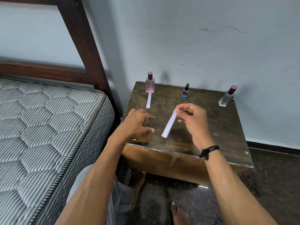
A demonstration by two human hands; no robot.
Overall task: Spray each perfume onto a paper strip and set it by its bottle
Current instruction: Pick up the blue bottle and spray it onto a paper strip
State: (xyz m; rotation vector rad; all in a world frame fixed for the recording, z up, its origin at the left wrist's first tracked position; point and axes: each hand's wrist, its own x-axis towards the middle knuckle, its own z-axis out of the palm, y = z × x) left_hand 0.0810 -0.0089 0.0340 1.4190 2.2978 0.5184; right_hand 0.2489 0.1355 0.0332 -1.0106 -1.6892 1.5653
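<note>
The small blue bottle (pixel 185 92) carries a label too small to read. At centre frame, the right hand (pixel 193 120) pinches the top end of a flat white paper strip (pixel 169 125) above the worn dark wooden bench (pixel 227 127). The left hand (pixel 138 122) hovers with its fingers spread, empty. A second white strip (pixel 148 100) lies just before the square pink glass bottle (pixel 149 83).

The paper strip (pixel 169 125) pinched in my right hand (pixel 193 117) is matt white, as is the second strip (pixel 148 100) beyond my left hand (pixel 138 122). Under both hands the table (pixel 219 127) is dark, worn wood, dull and scuffed. Beyond my fingers stand a glossy pink glass bottle (pixel 149 83), a blue bottle (pixel 185 92) with a black plastic sprayer, and a clear glass bottle (pixel 226 98) with a shiny cap. Left of my left hand, the mattress (pixel 48 119) is quilted striped cloth.
</note>
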